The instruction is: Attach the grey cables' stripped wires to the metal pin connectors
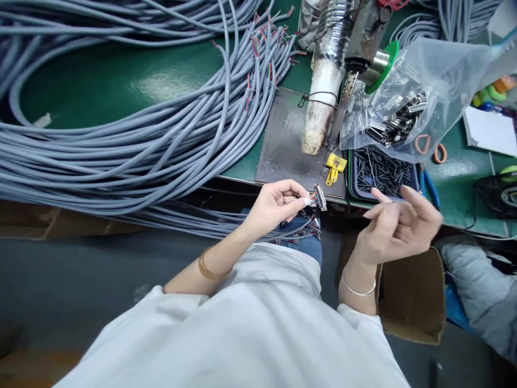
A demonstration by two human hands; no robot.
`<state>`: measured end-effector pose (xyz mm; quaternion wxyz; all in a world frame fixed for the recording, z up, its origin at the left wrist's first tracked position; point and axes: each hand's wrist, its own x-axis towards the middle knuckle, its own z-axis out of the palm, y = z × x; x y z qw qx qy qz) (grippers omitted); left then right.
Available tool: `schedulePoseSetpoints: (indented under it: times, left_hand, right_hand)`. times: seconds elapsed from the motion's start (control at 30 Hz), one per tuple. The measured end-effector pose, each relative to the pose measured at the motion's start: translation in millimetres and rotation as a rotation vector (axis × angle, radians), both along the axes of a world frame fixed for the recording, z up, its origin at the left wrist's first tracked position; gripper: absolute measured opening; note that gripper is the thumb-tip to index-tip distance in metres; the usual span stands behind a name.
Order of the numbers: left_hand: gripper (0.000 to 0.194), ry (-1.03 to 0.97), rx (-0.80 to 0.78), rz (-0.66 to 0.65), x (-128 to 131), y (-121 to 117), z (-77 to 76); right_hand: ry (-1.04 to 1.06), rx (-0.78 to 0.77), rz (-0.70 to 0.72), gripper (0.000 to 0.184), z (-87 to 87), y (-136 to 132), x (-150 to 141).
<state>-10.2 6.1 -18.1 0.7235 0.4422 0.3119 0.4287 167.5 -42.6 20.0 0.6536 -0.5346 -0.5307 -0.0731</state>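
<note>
My left hand (278, 205) is closed, with thumb and fingers pinching the coloured wires just behind a metal D-sub connector (319, 197). The connector's row of pins faces up, and wires are seen at its back. To the right, my right hand (398, 223) is raised in front of the bench edge with its fingers apart. A thin strand of solder wire (372, 170) runs down to one of its fingertips; whether they touch I cannot tell. Below the left hand, several cables with connectors (301, 234) lie across my lap.
A large bundle of grey cables (194, 129) covers the bench's left. A soldering iron (341, 108) and a wrapped tube (319, 118) overhang a dark plate (278, 145). Nearby are a yellow clip (335, 168), black tubing pieces (382, 175), a connector bag (440, 81) and a cardboard box (412, 296).
</note>
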Motion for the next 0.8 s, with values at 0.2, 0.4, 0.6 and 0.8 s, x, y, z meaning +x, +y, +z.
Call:
schedulePoseSetpoints:
  times: [0.2,0.4,0.6,0.8]
  left_hand:
    - [0.025,-0.090,-0.117,-0.041,1.2,10.3,2.5]
    - [0.019,-0.003,-0.027,0.009,5.8,12.7,9.4]
    - [0.013,0.175,0.147,0.206,17.7,16.6,10.3]
    - [0.010,0.236,0.221,0.279,24.1,23.8,11.7]
  right_hand:
    - [-0.103,-0.195,0.115,0.015,-19.2,-3.7,2.0]
    - [-0.234,-0.314,0.267,0.016,-31.1,2.6,-3.7]
    - [-0.334,-0.255,0.246,0.018,-28.3,13.4,-5.4]
    - [-0.314,-0.288,0.259,0.017,-22.9,22.8,-3.4]
